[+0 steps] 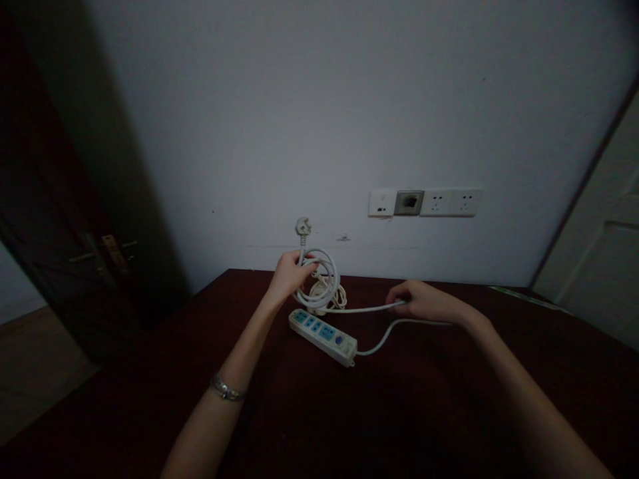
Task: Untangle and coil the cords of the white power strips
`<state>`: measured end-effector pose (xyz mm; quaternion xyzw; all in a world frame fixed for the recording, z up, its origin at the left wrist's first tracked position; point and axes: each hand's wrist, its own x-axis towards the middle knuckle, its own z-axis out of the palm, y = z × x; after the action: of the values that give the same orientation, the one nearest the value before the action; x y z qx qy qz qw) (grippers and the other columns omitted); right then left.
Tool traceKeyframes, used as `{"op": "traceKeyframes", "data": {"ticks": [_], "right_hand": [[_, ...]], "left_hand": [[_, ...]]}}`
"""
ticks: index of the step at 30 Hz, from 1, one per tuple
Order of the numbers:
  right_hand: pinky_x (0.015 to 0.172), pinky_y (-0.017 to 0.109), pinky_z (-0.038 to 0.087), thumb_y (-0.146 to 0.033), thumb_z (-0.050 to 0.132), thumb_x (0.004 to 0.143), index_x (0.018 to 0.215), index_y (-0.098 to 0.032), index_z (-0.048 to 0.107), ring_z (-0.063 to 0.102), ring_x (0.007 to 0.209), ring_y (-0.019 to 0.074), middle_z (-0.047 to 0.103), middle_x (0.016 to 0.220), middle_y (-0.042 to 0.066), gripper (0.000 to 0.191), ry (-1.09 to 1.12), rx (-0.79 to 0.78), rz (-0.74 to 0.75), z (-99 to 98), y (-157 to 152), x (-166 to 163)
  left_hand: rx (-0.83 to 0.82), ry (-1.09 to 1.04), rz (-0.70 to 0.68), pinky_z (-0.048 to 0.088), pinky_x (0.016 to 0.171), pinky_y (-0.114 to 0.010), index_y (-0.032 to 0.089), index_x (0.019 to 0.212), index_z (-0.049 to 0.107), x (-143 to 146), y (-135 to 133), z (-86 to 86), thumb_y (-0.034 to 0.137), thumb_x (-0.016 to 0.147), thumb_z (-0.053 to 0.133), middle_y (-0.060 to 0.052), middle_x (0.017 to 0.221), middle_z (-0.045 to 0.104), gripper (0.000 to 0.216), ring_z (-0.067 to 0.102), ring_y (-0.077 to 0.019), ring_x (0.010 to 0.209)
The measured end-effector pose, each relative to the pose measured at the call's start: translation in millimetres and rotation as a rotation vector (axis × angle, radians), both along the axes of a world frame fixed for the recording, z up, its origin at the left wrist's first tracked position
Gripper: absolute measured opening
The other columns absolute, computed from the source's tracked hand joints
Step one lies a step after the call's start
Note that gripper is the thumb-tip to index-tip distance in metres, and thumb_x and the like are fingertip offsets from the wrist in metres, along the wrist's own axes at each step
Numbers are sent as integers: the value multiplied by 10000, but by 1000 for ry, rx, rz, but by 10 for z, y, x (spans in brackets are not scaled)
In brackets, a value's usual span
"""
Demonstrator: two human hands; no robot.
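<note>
My left hand (289, 274) is closed round a coiled white power cord (335, 266), holding its loops upright above the table. From the top of the coil a plug (303, 227) sticks up, its pins toward the wall. My right hand (417, 299) pinches the same cord further along, where it runs out to the right of the coil. Below the coil lies a white power strip (323, 336) with blue socket faces, and its cord leaves the right end and curves toward my right wrist. Behind the coil, partly hidden, rests a cream-coloured bundle of cable (341, 297).
The dark red table (379, 412) reaches back to a pale wall (279, 133). Several wall sockets (446, 202) sit in a row above its right half. A dark door (64, 219) with a handle stands at the left, a light door (594, 219) at the right.
</note>
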<state>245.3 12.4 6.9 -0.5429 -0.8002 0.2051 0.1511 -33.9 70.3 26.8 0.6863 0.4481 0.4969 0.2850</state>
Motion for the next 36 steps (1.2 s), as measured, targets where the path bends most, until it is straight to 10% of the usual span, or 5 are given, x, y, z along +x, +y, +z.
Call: {"op": "traceKeyframes", "data": {"ticks": [9, 18, 25, 30, 36], "right_hand": [[584, 262, 395, -302, 531, 710, 837, -189, 688, 579, 662, 173, 661, 737, 53, 231, 10, 301, -215, 0, 47, -8], [623, 293, 387, -269, 519, 733, 907, -209, 667, 583, 668, 190, 664, 760, 66, 236, -18, 497, -360, 211, -220, -283], [531, 275, 417, -320, 556, 696, 970, -193, 496, 523, 552, 136, 579, 703, 12, 308, 502, 342, -274, 182, -274, -563], [526, 272, 491, -334, 598, 648, 868, -226, 347, 549, 562, 105, 544, 791, -12, 351, 961, 146, -108, 78, -287, -850], [639, 301, 535, -268, 537, 696, 918, -224, 364, 617, 660, 125, 578, 926, 36, 285, 976, 157, -80, -55, -264, -1014]], "left_hand": [[92, 436, -342, 418, 612, -216, 123, 768, 697, 278, -184, -153, 178, 664, 541, -7, 654, 640, 195, 568, -140, 639], [198, 494, -121, 394, 613, -228, 153, 716, 665, 423, -117, -384, 160, 718, 477, -67, 690, 661, 188, 597, -179, 670], [176, 459, 98, 398, 605, -249, 147, 651, 651, 468, -110, -419, 253, 696, 575, -84, 646, 639, 137, 592, -190, 640], [-147, 132, -51, 366, 465, -220, 146, 608, 594, 533, -63, -485, 248, 676, 587, -2, 477, 538, 123, 502, -122, 432], [-663, -488, -470, 432, 467, -228, 125, 586, 557, 507, -10, -450, 229, 686, 637, 11, 453, 511, 164, 491, -92, 401]]}}
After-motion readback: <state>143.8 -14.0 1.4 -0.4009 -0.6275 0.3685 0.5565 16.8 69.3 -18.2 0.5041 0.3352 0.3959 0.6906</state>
